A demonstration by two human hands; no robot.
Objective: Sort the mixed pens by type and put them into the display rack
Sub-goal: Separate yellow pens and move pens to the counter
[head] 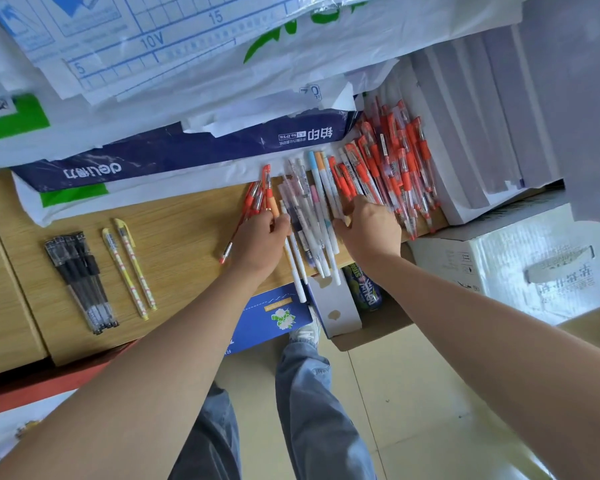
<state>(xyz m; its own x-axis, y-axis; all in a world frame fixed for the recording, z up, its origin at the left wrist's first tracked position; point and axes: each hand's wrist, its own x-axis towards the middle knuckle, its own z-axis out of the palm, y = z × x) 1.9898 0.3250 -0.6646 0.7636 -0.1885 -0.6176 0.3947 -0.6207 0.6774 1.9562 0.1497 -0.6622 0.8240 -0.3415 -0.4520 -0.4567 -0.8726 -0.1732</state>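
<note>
Early days! You had the black pens (80, 278) and two yellow pens (129, 268) set apart on the bench (187, 230). Your left hand (260, 237) gripped a red bunch (257, 199); your right hand (369, 230) dug into the pastel pens (312, 209), fingers hidden, grip unclear. The red heap (399, 168) lay unsorted, no rack visible.

Labels on stacked paper
Upside-down "deli" and "铂印" on blue ream wrapper (174, 157); "5", "10V", "15" on grid sheet (174, 32).
</note>
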